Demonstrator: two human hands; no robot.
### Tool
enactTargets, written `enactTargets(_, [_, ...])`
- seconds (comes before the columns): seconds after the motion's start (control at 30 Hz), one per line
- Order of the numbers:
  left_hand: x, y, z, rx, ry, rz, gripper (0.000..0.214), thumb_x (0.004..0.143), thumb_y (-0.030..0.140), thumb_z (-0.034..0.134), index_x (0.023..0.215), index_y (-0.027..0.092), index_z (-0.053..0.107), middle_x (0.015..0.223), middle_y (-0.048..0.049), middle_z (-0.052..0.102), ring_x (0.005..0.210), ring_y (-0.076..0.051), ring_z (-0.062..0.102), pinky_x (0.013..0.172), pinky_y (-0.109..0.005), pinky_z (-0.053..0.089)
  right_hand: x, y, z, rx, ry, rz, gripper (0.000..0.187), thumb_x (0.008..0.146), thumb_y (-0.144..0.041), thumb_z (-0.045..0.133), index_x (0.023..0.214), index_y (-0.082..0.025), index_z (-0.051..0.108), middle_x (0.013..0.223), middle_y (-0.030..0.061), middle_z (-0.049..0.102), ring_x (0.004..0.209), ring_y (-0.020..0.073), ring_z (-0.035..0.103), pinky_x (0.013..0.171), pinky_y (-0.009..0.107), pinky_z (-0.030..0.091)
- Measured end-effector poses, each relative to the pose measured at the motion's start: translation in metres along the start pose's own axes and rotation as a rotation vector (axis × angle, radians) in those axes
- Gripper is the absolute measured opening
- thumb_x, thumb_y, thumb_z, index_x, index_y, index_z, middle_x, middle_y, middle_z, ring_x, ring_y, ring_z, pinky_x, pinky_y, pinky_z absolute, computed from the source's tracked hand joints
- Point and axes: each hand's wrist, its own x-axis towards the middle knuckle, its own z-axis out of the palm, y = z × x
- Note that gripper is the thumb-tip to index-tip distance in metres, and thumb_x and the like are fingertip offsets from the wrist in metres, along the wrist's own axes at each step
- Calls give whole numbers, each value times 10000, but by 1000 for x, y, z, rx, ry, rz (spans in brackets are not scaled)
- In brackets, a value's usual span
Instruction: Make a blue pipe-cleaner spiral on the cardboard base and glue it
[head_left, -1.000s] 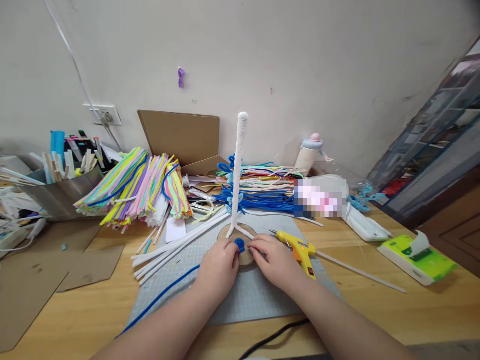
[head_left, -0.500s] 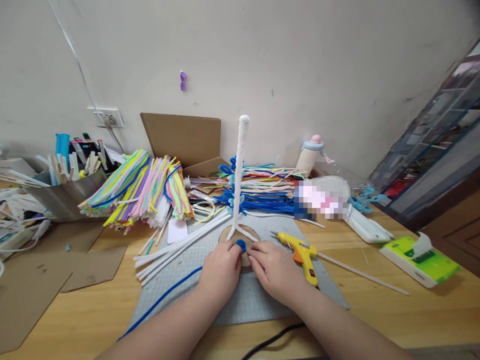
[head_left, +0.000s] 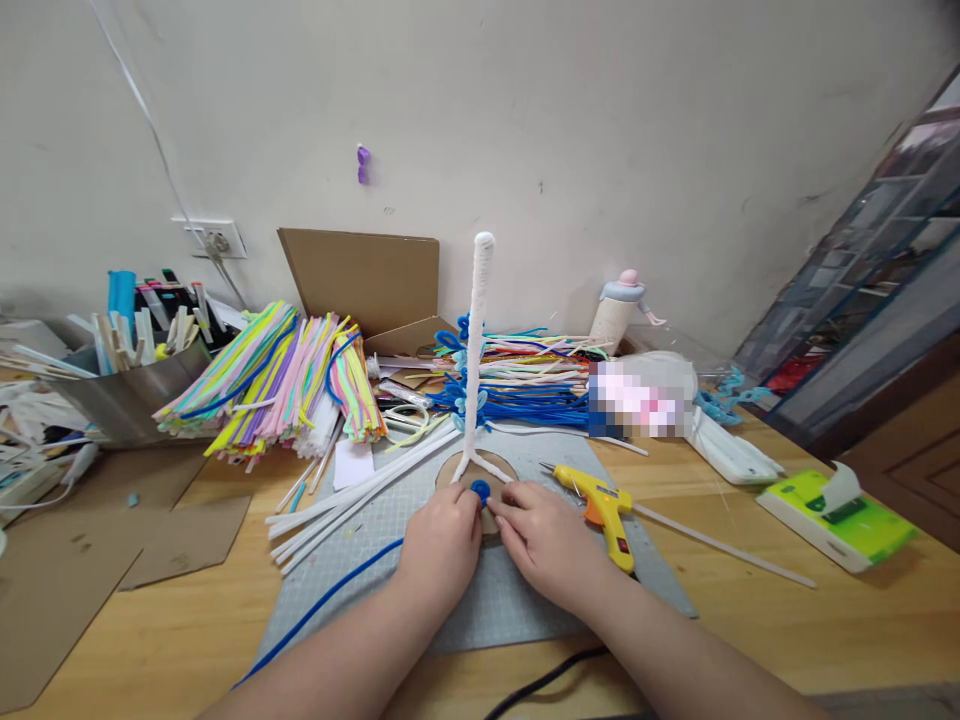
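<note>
A blue pipe cleaner is wound into a small flat coil [head_left: 480, 491] over the round cardboard disc [head_left: 491, 535]. My left hand [head_left: 442, 540] is closed with its fingertips pinching the coil's left side; the blue tail [head_left: 330, 598] runs from beside this hand to the lower left. From the right, the fingertips of my right hand [head_left: 546, 535] press at the coil's edge, closed on it. Just behind the coil, a white fuzzy stem [head_left: 477, 350] stands upright on the disc, its foot split into spreading legs. My fingers hide parts of the coil and disc.
A grey cutting mat [head_left: 480, 610] lies under the work. To the right rests a yellow glue gun [head_left: 600, 505]; white pipe cleaners [head_left: 360, 500] lie left. Bundled coloured pipe cleaners [head_left: 262, 385], a blue pile [head_left: 536, 405] and a tissue pack [head_left: 840, 520] are around.
My right fingertips have shifted slightly at the coil's edge, and the coil's top looks a little different. The whole view has moved a few pixels; my left hand keeps its grip.
</note>
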Motion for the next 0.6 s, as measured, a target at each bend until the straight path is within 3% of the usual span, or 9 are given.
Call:
enactTargets(0.2, [1,1,-2,-26,-25,-15,175,883,190,422,835,215,589,878,-39,620,843,-193,598,653,-271,435,0,1,-2,32,18,6,273,904,-193,409,1033,-200,649,945,72,619,904,207,543,799,343,434])
enactTargets(0.33, [1,1,-3,-11,-24,-9,171,864,158,427,834,214,586,870,-32,620,850,-193,595,665,-270,435,-1,-3,-6,97,95,14,262,874,-136,416,1057,-184,597,995,75,630,948,214,531,852,363,397])
enactTargets(0.47, [1,1,-3,-7,-15,-2,172,864,161,427,839,217,587,880,-31,623,846,-197,597,661,-278,434,2,-4,-3,72,135,25,243,835,-70,438,972,-196,595,1011,73,631,975,220,518,862,376,367])
enactTargets(0.6, [0,2,-4,-12,-17,-26,181,875,179,424,850,222,598,888,-38,624,840,-195,598,644,-276,427,12,1,8,15,168,75,157,844,-135,526,880,-238,639,1082,49,613,1032,226,492,887,395,327])
